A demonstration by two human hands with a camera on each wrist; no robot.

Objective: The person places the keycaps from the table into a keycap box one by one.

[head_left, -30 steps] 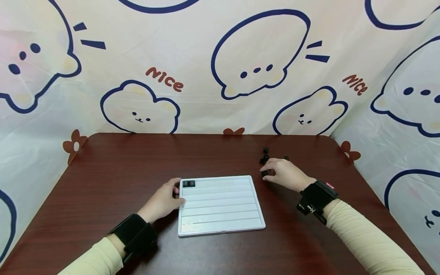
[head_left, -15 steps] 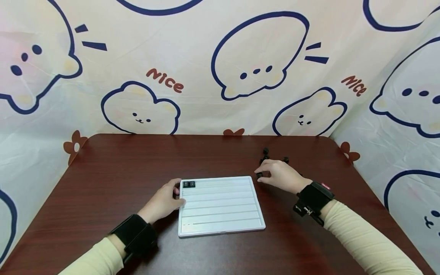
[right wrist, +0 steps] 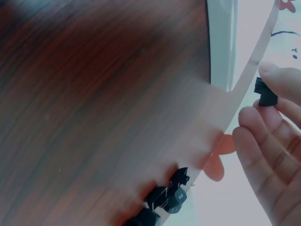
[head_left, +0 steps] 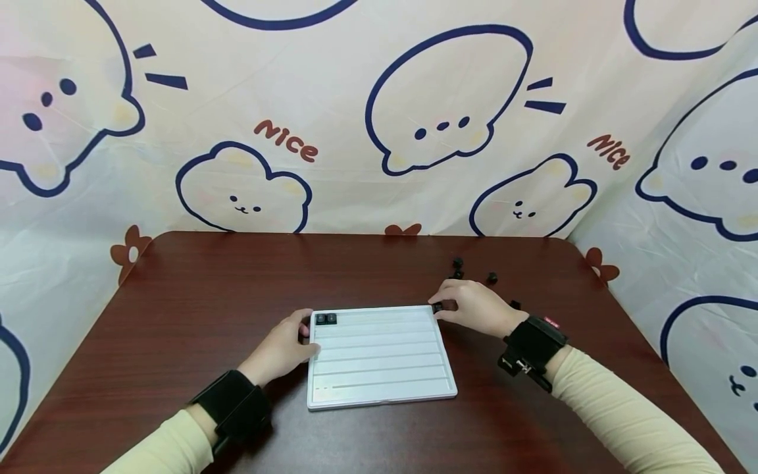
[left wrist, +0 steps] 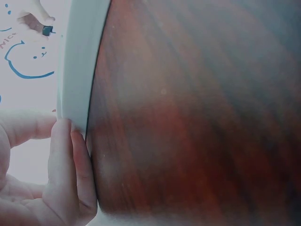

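A white rectangular board with raised lines across it lies on the table. Two black keycaps sit side by side in its top left corner. My left hand grips the board's left edge, thumb on top; the left wrist view shows its fingers against the side wall. Between thumb and fingertips, my right hand pinches a small black keycap at the board's top right corner. The right wrist view shows this keycap side-on, beyond the board's end.
Several black keycaps lie in a small group behind my right hand. Single ones rest farther right, one keycap toward the back and another keycap by the right wrist. A printed curtain stands behind the brown table.
My right hand has moved left with the keycap, from beside the group of keycaps to the board's top right corner. The left hand and the board have stayed put.
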